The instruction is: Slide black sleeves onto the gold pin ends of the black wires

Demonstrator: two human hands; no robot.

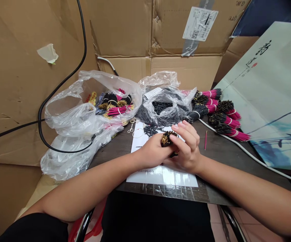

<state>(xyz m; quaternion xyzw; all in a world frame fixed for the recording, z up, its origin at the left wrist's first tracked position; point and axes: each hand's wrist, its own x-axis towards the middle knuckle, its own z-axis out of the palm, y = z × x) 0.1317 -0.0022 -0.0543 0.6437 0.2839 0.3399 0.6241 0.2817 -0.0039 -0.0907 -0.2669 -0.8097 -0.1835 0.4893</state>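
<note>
My left hand (149,152) is wrapped round a bundle of thin black wires (169,138) with gold-coloured tips. My right hand (189,148) closes on the same bundle from the other side, its fingers bent over the tips; most of the bundle's length is hidden between the palms. Beneath both hands lies a white printed sheet (145,176) under clear tape. Just beyond them are loose small black pieces (152,129) and a banded bundle of dark wires (197,112).
A clear bag (67,111) at the left holds banded pink and black bundles. Another plastic bag (160,107) is full of small black pieces. Several pink-and-black bundles (226,122) lie at the right beside a white cable (246,148). One pink stick-like piece (205,140) lies alone. Cardboard (122,30) walls the back.
</note>
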